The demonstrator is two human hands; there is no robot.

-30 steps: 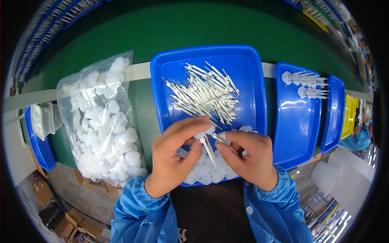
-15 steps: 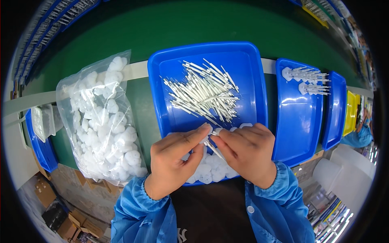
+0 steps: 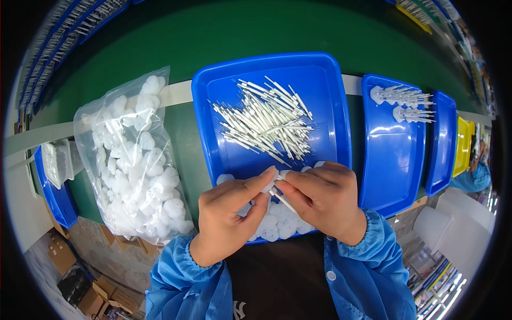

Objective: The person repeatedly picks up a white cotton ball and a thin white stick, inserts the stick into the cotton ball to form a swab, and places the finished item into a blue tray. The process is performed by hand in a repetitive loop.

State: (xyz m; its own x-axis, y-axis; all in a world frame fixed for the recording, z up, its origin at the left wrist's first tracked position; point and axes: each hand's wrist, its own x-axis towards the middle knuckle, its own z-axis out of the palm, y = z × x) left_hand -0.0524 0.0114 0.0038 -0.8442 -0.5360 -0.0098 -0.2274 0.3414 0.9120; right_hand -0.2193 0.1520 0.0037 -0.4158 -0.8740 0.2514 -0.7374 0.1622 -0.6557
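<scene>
My left hand [image 3: 228, 216] pinches a small white plastic piece [image 3: 270, 185] between thumb and fingertips. Against it, my right hand [image 3: 326, 201] closes its thumb and forefinger on a thin white stick [image 3: 284, 200]; its lower end slants out below the fingers. The exact contact between piece and stick is hidden by the fingertips. Both hands are over the near part of a large blue tray [image 3: 201, 128]. A heap of white sticks [image 3: 266, 125] with thin tips lies beyond the hands, and rounded white plastic pieces [image 3: 277, 223] are piled beneath them.
Left of the tray lies a clear bag [image 3: 136, 176] of white plastic pieces. A second blue tray [image 3: 392, 165] on the right holds white pieces with sticks [image 3: 402, 97] in rows. More blue and yellow trays [image 3: 462, 144] stand further right, near another person's blue sleeve [image 3: 480, 177].
Both hands remain together at nearly the same spot, with slight finger movement around the piece and stick. The view has shifted a little; the trays and heaps look unchanged.
</scene>
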